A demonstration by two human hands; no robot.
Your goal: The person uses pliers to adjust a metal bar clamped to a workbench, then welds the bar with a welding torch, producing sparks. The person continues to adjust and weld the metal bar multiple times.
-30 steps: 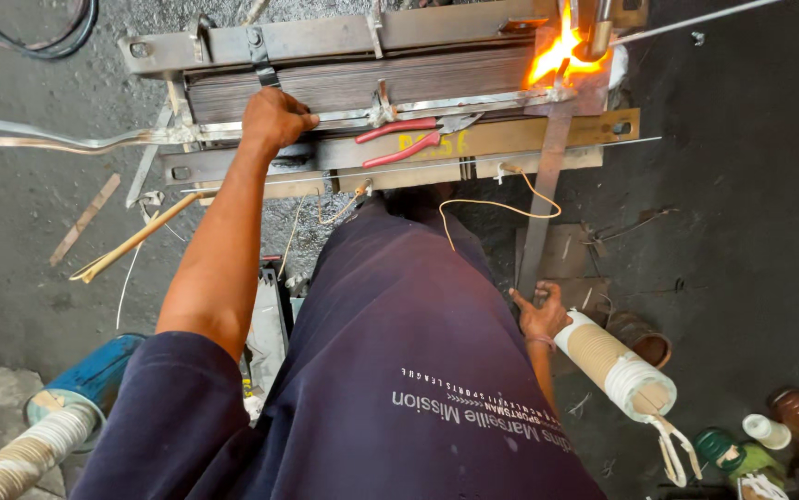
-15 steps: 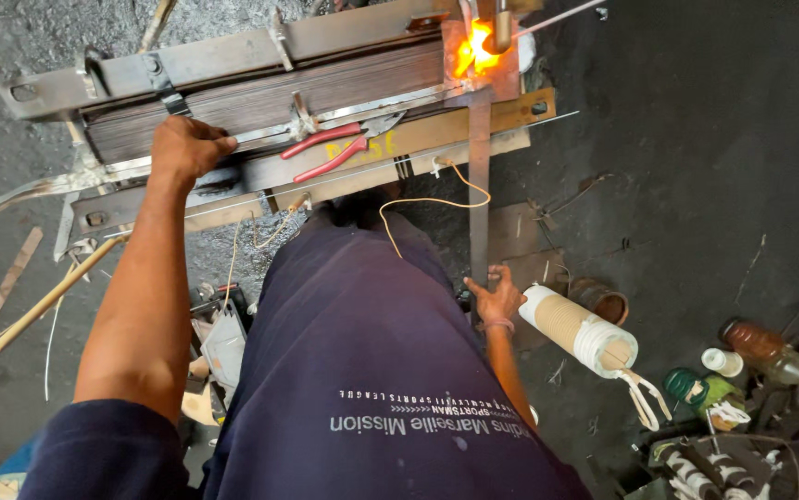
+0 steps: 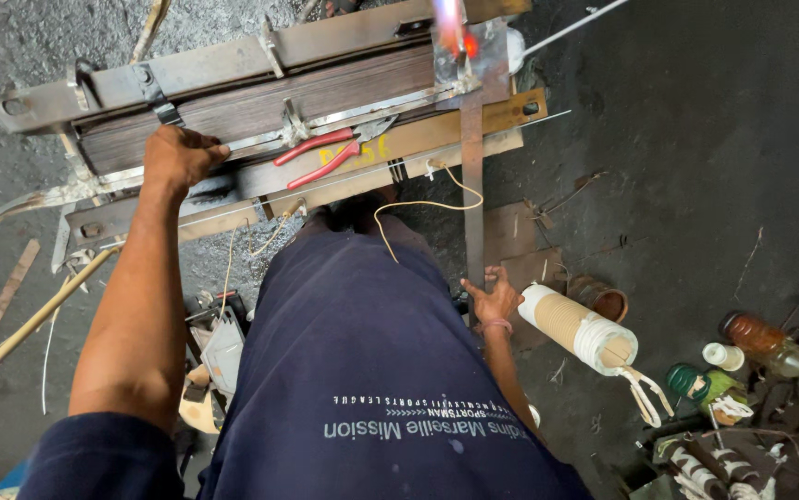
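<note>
While outstretched, left hand atop metal frame.

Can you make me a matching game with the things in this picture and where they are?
Things:
1. pliers with red handles
2. flame
3. cardboard spool with white thread
4. left hand

Places:
A. on the floor beside the right hand
B. at the top end of the upright metal strip
C. lying on the metal frame
D. gripping the frame's edge

Pairs: 1-C, 2-B, 3-A, 4-D
</note>
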